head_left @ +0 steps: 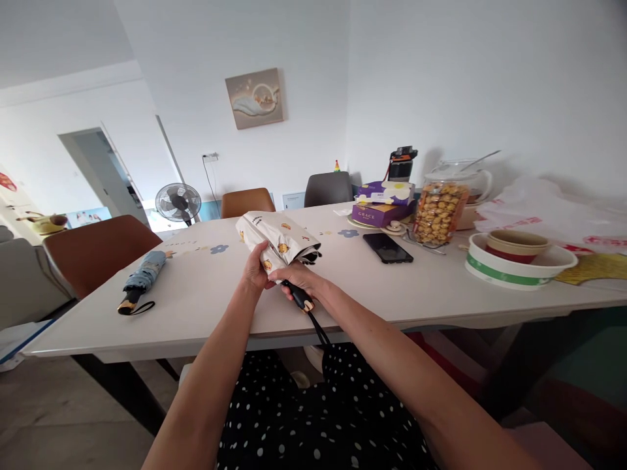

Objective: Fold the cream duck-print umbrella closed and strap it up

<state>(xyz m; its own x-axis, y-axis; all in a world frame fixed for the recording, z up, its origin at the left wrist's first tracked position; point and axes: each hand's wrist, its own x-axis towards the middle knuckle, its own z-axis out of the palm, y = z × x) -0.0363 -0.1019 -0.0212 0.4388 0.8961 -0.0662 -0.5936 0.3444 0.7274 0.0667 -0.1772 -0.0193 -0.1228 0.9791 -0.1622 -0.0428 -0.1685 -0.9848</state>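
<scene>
A cream umbrella (277, 235) with small yellow cartoon prints is folded but loosely gathered, held above the front of the white table (215, 287). My left hand (256, 266) is closed around the left side of its fabric. My right hand (298, 277) grips it low down, where the canopy meets the black handle (300, 297); some of its fingers are hidden behind. From the handle's gold-trimmed end a black strap hangs past the table edge. To the left lies a second umbrella (147, 274), blue, rolled up, with a black and gold handle.
Right of the umbrella lies a black phone (388, 248). Beyond it stand a purple tissue box (375, 214), a snack jar (437, 212), a dark bottle (400, 164) and a white bowl (509, 267) holding paper cups. Chairs (247, 202) line the far side.
</scene>
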